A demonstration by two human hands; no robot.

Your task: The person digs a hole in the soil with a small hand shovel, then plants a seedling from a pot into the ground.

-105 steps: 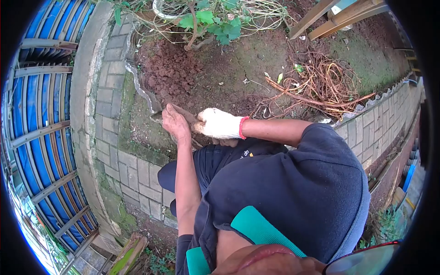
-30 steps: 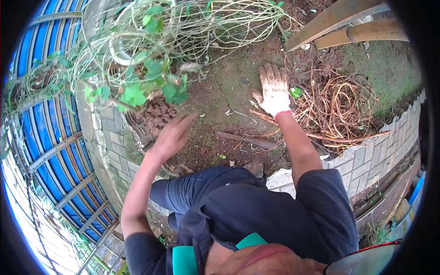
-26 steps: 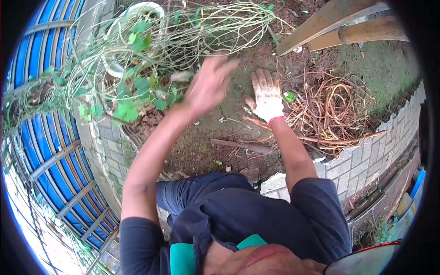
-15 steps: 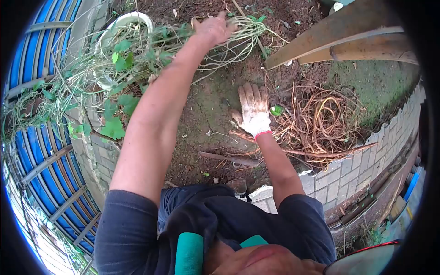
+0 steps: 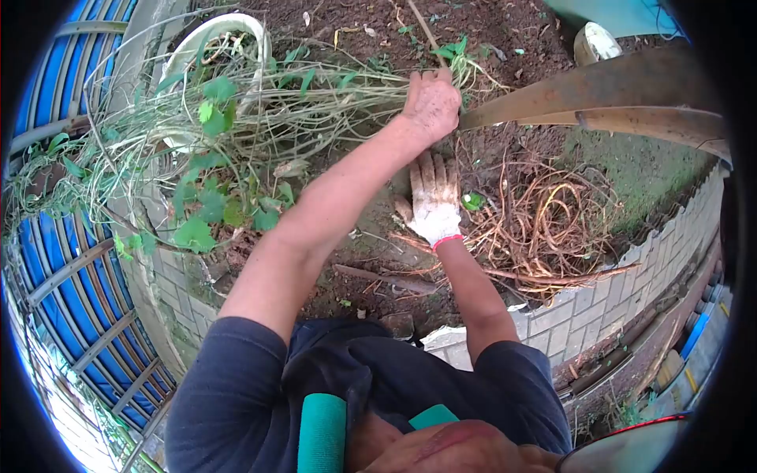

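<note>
My bare left hand (image 5: 434, 102) is closed around a bundle of long, thin green vines (image 5: 339, 98). Their stems trail left past a white pot, and leafy ends stick out beyond my fist. My right hand (image 5: 434, 201), in a soil-stained white glove with a red cuff, lies flat on the ground with fingers stretched, holding nothing. Just right of the glove is a small bright green piece (image 5: 473, 201). Beside it spreads a tangled heap of brown roots or dry stems (image 5: 552, 213).
The white pot (image 5: 256, 35) stands at upper left among vines and broad leaves (image 5: 193, 234). A curved brown strip (image 5: 583, 87) crosses the upper right, near a pale rounded object (image 5: 601, 43). Grey paving (image 5: 568, 315) borders the soil; blue panels with bars stand left.
My left hand has moved right and slightly down, and its spread fingers have closed on the vines. The stems now look drawn out straighter. My right hand stays about where it was.
</note>
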